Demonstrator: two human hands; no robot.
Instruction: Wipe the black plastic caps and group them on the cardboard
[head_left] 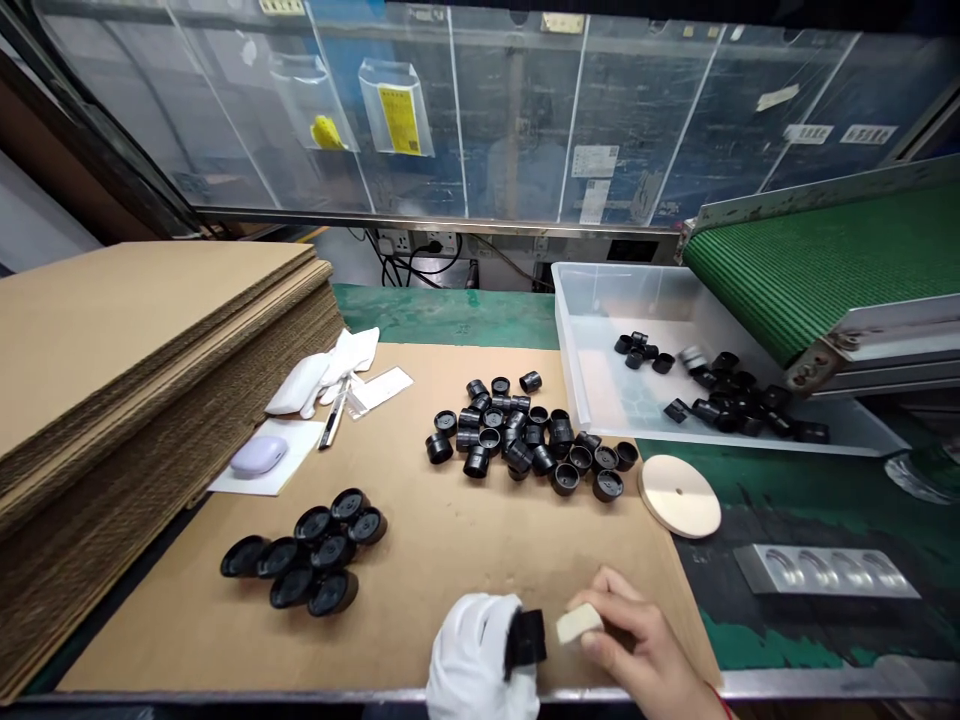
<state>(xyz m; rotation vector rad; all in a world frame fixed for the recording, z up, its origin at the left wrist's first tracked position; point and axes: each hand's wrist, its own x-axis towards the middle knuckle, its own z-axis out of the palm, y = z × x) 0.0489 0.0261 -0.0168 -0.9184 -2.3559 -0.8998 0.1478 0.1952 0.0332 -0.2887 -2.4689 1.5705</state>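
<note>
My left hand (476,655), in a white glove, is closed around a small black cap (527,638) at the near edge of the cardboard sheet (420,580). My bare right hand (637,645) pinches a small cream block (577,623) held against the cap's side. A pile of loose black caps (525,438) lies mid-sheet. To the left sits a tidy cluster of black caps (311,550) with flat tops.
A tall stack of cardboard sheets (135,380) fills the left. A clear plastic bin (652,400) with more black caps sits under the green conveyor (825,265). A round wooden disc (679,495), a metal mould plate (825,572), spare white gloves (330,370) and a lilac case (259,455) lie around.
</note>
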